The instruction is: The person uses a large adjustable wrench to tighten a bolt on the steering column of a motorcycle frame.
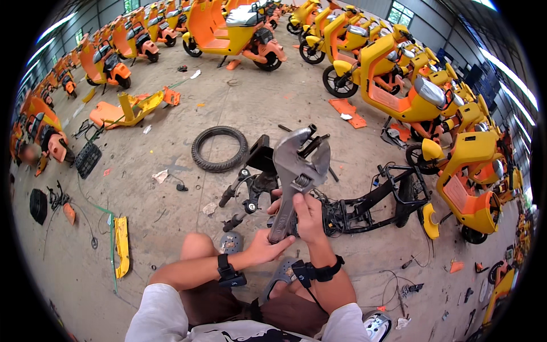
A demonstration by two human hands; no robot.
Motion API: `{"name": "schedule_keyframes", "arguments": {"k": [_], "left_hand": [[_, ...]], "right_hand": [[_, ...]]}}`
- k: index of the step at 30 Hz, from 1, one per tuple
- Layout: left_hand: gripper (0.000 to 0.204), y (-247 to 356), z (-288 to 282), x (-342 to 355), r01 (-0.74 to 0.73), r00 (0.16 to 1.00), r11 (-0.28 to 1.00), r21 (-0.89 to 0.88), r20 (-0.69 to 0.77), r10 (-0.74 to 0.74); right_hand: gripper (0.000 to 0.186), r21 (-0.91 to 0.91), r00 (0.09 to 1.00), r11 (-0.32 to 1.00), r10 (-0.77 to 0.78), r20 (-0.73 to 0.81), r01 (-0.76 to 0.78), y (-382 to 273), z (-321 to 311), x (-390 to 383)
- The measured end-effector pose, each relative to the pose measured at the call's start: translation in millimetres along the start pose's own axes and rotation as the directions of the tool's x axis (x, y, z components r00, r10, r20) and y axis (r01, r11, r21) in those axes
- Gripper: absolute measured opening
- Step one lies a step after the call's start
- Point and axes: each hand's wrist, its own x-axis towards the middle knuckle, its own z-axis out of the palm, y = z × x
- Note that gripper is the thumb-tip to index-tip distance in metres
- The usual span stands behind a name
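Observation:
I hold a large grey adjustable wrench (286,196) up in front of me, its jaws pointing up and away. My left hand (266,249) is closed round the lower end of its handle. My right hand (309,216) grips higher up, with the thumb beside the adjusting screw under the jaws; its other fingers are partly hidden behind the wrench. Beyond my hands a stripped black scooter frame (364,212) lies on the floor. Its handlebar (250,194) is left of the wrench, which hides part of the fork behind it.
A loose tyre (196,154) lies farther off to the left. Yellow and orange body panels (121,251), cables (393,285) and small scraps are strewn over the concrete floor. Rows of yellow and orange scooters (393,85) stand at the back and right.

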Motion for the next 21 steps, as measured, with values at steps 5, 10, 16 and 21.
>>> {"name": "schedule_keyframes", "arguments": {"k": [5, 10, 16, 21], "left_hand": [[0.030, -22.5, -6.4, 6.6, -0.067, 0.998, 0.976, 0.206, 0.025, 0.064], [0.027, -17.1, 4.4, -3.3, 0.077, 0.996, 0.992, 0.103, 0.030, -0.081], [0.036, -11.1, 11.6, 0.2, 0.165, 0.986, 0.986, 0.016, 0.021, -0.165], [0.035, -8.6, 9.6, 6.3, 0.199, 0.979, 0.980, 0.018, 0.049, -0.199]], "right_hand": [[0.063, 0.159, 0.958, 0.986, 0.002, -0.288, 0.046, -1.3, -2.5, -19.2], [0.065, 0.044, 0.906, 0.994, 0.111, -0.409, -0.102, 3.4, -3.1, -16.4], [0.062, 0.024, 0.890, 0.987, 0.151, -0.430, -0.156, 13.2, -13.4, -15.0], [0.058, -0.010, 0.892, 0.990, 0.124, -0.435, -0.142, 13.4, -16.2, -15.3]]}}
